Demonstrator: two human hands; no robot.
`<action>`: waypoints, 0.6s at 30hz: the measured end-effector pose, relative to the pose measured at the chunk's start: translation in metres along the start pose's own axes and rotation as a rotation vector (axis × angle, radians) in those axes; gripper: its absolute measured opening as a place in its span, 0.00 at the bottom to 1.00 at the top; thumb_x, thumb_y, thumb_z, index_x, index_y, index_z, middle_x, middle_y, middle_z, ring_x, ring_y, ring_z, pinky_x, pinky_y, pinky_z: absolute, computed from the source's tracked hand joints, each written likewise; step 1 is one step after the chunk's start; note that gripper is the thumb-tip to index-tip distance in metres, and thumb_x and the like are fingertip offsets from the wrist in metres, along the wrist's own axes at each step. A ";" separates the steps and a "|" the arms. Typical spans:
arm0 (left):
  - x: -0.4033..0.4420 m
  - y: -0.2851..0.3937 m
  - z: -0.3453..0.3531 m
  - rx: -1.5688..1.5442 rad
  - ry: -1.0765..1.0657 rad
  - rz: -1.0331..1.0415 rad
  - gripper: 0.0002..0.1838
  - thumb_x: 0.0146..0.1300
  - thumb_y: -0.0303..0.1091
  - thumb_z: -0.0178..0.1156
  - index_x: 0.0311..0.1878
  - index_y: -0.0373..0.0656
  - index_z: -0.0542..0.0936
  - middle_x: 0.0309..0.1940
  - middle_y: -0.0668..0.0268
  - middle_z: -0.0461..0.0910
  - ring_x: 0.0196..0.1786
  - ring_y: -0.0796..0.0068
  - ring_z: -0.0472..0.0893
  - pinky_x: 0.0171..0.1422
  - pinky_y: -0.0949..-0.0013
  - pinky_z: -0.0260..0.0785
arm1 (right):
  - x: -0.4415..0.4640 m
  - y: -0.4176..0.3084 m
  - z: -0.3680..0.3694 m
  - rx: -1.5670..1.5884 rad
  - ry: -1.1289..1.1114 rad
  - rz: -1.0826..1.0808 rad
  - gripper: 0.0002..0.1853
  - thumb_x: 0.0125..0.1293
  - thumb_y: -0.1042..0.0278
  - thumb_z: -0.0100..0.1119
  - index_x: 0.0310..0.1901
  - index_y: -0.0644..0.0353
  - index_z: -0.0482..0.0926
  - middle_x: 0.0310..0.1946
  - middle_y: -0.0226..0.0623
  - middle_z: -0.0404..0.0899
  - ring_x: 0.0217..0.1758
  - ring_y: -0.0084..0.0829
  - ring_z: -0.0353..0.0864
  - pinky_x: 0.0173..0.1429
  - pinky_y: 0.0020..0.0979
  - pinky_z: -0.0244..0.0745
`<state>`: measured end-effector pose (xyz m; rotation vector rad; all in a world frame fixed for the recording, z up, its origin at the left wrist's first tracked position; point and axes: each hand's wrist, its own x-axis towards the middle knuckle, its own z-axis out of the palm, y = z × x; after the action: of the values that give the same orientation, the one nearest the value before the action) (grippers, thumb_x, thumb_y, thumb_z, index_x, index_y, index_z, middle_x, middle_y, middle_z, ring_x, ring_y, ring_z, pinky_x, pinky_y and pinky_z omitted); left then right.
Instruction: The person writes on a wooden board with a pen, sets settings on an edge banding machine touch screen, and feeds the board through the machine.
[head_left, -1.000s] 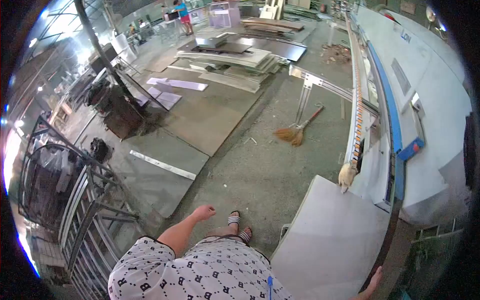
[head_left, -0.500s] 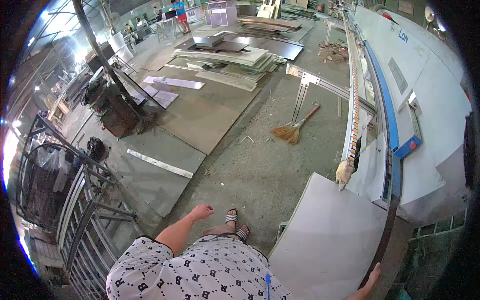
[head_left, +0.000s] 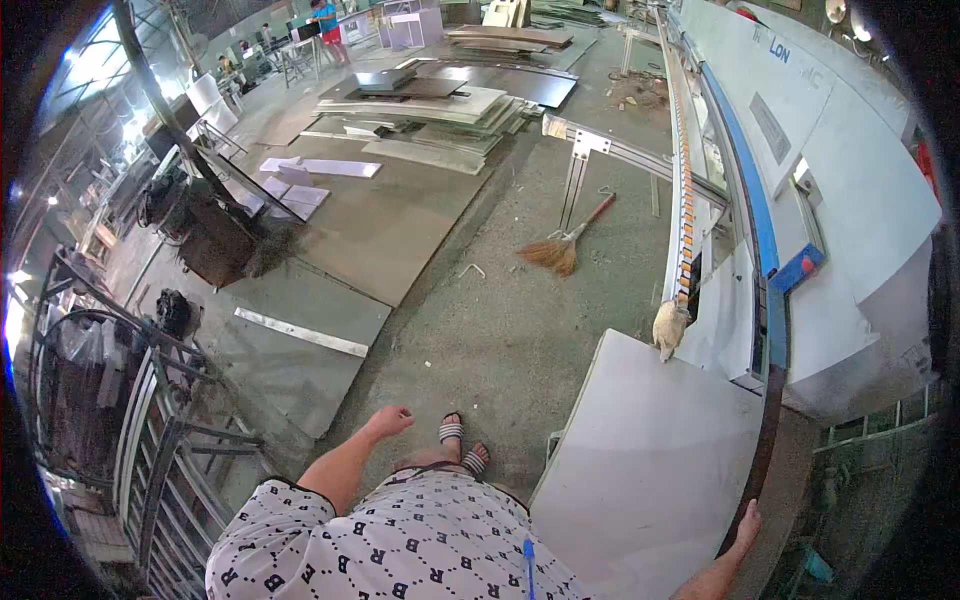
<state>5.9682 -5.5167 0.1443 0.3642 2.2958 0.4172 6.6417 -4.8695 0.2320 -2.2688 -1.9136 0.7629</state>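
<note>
My left hand (head_left: 390,421) hangs in the air left of my sandals, its fingers loosely bent and nothing visible in it. At the lower right, my right hand (head_left: 742,532) lies at the dark strip (head_left: 768,440) along the right edge of a large white panel (head_left: 645,460). Its fingers seem extended; the underside is hidden. The panel lies flat beside a long pale machine (head_left: 850,190) with a blue rail (head_left: 735,140). A cream-coloured wrapped lump (head_left: 668,328) sits at the end of a roller track (head_left: 684,215), by the panel's far edge.
A broom (head_left: 560,250) lies on the floor by a metal support arm (head_left: 640,160). Stacked boards (head_left: 440,115) stand farther off. Metal racks (head_left: 185,470) are on the left, near a post (head_left: 155,80) and a bin (head_left: 215,240). Another person (head_left: 328,25) stands far back.
The whole scene has shifted left and slightly up in view. Both hands keep about the same pose, and the panel stays in place beside the machine.
</note>
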 end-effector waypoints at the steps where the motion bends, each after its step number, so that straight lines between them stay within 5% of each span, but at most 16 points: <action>1: 0.000 0.001 0.001 0.010 0.006 0.004 0.24 0.60 0.51 0.62 0.52 0.45 0.83 0.44 0.54 0.85 0.50 0.57 0.84 0.56 0.59 0.75 | 0.001 0.001 0.004 0.037 0.063 -0.027 0.46 0.67 0.25 0.41 0.57 0.70 0.77 0.58 0.56 0.77 0.65 0.56 0.71 0.68 0.49 0.63; 3: 0.007 -0.006 0.004 0.031 0.016 0.014 0.24 0.60 0.52 0.61 0.51 0.45 0.83 0.44 0.54 0.85 0.50 0.57 0.84 0.56 0.59 0.75 | -0.001 -0.001 0.016 0.110 0.192 -0.078 0.46 0.67 0.25 0.41 0.56 0.70 0.78 0.57 0.56 0.78 0.64 0.56 0.72 0.68 0.48 0.64; 6: 0.004 -0.004 0.003 -0.017 0.009 -0.021 0.24 0.61 0.51 0.61 0.52 0.43 0.83 0.43 0.57 0.86 0.45 0.61 0.85 0.52 0.62 0.76 | -0.016 -0.025 0.000 -0.075 0.066 0.087 0.48 0.65 0.22 0.38 0.60 0.66 0.75 0.61 0.51 0.74 0.66 0.52 0.70 0.68 0.51 0.62; 12: -0.006 -0.001 0.000 0.003 0.050 0.014 0.23 0.60 0.51 0.63 0.51 0.44 0.83 0.44 0.55 0.86 0.45 0.58 0.85 0.53 0.60 0.76 | 0.006 -0.008 0.009 -0.005 0.137 -0.041 0.49 0.65 0.22 0.41 0.58 0.71 0.76 0.57 0.59 0.76 0.64 0.54 0.72 0.66 0.48 0.65; 18: 0.003 -0.013 0.004 -0.022 0.005 -0.009 0.23 0.60 0.51 0.62 0.51 0.45 0.83 0.45 0.55 0.85 0.49 0.59 0.84 0.55 0.60 0.75 | 0.033 0.015 0.018 0.021 0.104 -0.123 0.48 0.65 0.23 0.41 0.58 0.70 0.76 0.58 0.57 0.77 0.63 0.54 0.73 0.66 0.49 0.66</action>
<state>5.9675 -5.5271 0.1349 0.3419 2.2952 0.4386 6.6509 -4.8458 0.2007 -2.1109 -1.9660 0.6336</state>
